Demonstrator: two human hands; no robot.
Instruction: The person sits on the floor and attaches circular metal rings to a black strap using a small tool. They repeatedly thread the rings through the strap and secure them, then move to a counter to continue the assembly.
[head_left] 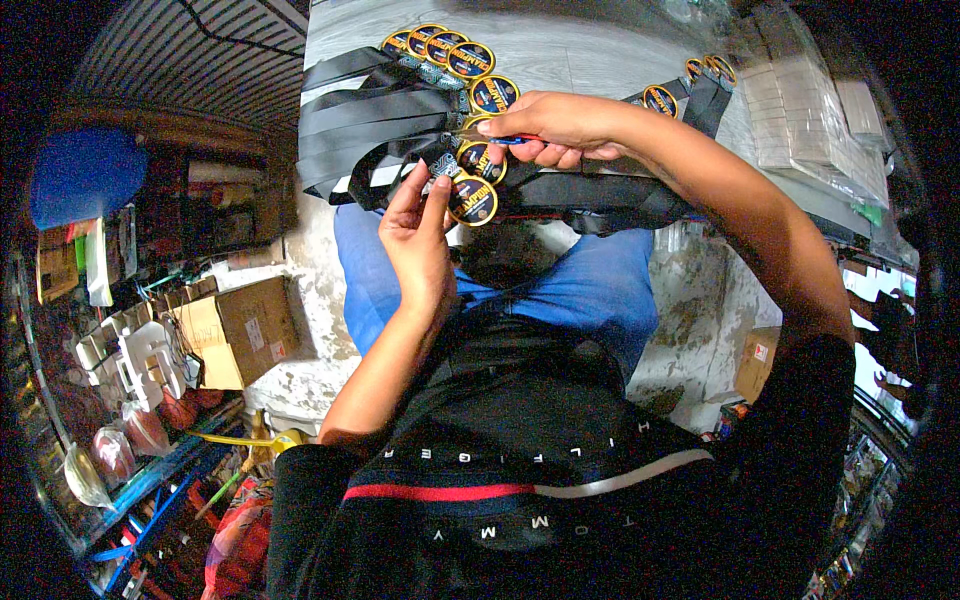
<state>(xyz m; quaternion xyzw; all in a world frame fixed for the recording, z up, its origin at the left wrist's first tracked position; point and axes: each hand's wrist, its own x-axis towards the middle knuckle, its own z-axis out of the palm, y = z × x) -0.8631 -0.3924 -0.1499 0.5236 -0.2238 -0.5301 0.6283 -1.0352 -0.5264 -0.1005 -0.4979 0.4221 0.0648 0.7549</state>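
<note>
Between the thumb and fingers of my left hand (418, 225) is the black ribbon of a round, gold-rimmed medal (474, 201), close to where the two join. My right hand (550, 128) is closed around a slim tool with a blue and red handle (515, 140). The tool's tip is near the ribbon and a second medal (484, 160), but its exact kind is unclear. Several more medals (470, 60) overlap in a row at the far left of the table. Their black ribbons (370, 120) spread out leftward.
More medals (660, 100) lie at the table's right, with black ribbons (620, 195) along its near edge. White boxes in clear plastic (800, 100) are stacked at the far right. A cardboard box (235, 330) stands on the left, above a blue metal frame (160, 500).
</note>
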